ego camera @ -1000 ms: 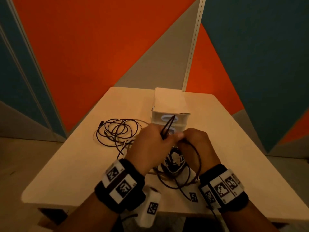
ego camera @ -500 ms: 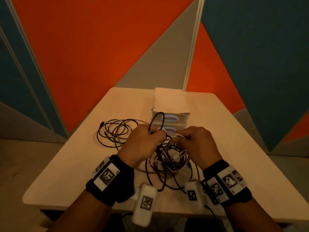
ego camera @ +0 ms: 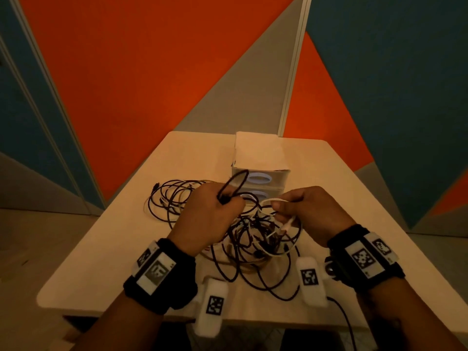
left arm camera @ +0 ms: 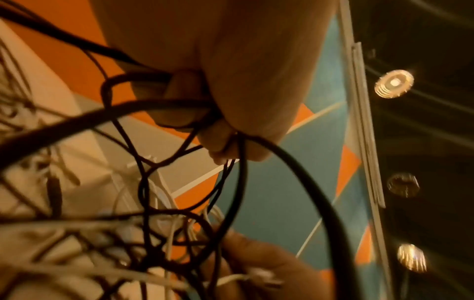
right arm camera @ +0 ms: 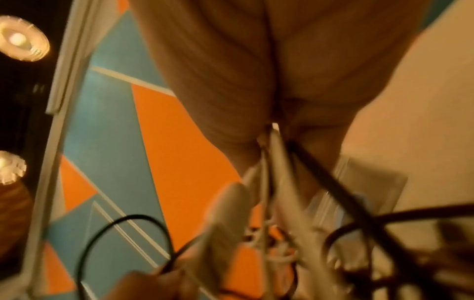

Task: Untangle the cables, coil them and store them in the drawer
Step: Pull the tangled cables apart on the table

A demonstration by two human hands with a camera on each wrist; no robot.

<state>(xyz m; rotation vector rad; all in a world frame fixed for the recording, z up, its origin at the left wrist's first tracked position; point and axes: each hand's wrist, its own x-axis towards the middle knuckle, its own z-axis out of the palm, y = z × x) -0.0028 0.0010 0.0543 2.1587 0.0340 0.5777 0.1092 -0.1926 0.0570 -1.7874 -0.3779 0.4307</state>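
head | left hand (ego camera: 212,214) grips black cable (ego camera: 234,184) | right hand (ego camera: 311,211) pinches white cable (ego camera: 274,200) | drawer unit (ego camera: 260,173) behind

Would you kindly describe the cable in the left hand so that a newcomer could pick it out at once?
Start at the small drawer unit at the far middle of the table. Just in front of it, the left hand pinches a black cable that stands up in a narrow loop. Unlike the white cable in the right hand, it is dark and rises above the tangle.

Black wristbands (ego camera: 162,274) carry white blocks printed with square black-and-white markers.
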